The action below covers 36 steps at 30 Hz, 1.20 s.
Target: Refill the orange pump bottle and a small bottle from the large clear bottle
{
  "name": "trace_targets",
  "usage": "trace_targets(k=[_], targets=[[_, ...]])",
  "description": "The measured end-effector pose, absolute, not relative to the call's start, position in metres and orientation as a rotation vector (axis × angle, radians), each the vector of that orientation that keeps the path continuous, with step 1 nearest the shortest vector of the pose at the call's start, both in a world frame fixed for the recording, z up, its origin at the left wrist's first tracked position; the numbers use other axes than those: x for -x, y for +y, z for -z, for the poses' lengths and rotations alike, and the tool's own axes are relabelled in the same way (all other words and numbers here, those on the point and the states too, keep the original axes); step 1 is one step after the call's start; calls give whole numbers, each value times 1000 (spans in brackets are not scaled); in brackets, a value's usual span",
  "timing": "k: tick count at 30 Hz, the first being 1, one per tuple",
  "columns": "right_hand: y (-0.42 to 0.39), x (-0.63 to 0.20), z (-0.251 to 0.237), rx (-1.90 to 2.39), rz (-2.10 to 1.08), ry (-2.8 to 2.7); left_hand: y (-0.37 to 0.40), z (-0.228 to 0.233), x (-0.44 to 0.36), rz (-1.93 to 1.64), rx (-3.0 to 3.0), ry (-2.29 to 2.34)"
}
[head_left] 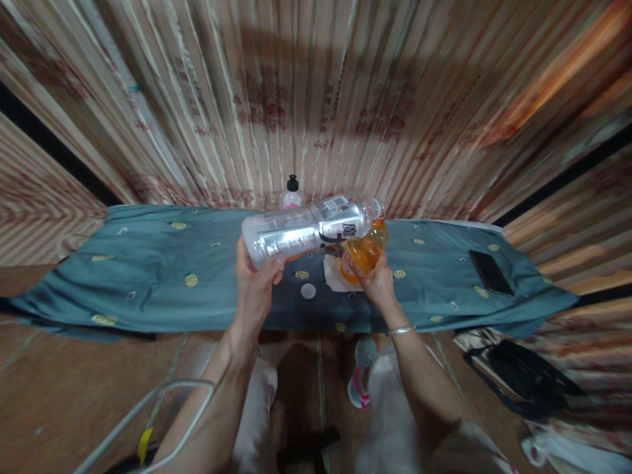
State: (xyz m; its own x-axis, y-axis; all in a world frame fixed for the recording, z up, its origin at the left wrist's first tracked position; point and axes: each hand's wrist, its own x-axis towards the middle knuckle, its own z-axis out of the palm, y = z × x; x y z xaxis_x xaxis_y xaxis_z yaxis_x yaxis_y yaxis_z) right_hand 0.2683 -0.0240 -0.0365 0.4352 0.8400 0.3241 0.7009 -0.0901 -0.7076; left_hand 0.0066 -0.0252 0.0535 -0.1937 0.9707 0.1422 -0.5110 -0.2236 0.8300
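My left hand (pixel 257 280) is closed around the base end of a large plastic bottle (pixel 301 230) with a silver label. This bottle lies almost level in the air, its neck pointing right and slightly up. Its mouth is at the top of an orange bottle (pixel 364 255); whether the two touch I cannot tell. My right hand (pixel 379 282) grips the orange bottle, which leans to the right above a white paper or cloth (pixel 334 276). A round white cap (pixel 308 291) lies on the teal patterned cloth just left of that.
A small bottle with a black top (pixel 292 192) stands behind the silver-labelled bottle. Toward the right end of the cloth-covered table (pixel 197 303) lies a black phone (pixel 491 272). Pleated curtains (pixel 316 99) hang behind. A black bag (pixel 528 378) is on the lower right.
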Motion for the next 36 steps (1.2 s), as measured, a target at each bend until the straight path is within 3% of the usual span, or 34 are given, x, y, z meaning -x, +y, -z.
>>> trace_targets(k=[36], targets=[[-25, -267, 32, 1880, -237, -1312, -26, -56, -9, -1688, -862, 767]])
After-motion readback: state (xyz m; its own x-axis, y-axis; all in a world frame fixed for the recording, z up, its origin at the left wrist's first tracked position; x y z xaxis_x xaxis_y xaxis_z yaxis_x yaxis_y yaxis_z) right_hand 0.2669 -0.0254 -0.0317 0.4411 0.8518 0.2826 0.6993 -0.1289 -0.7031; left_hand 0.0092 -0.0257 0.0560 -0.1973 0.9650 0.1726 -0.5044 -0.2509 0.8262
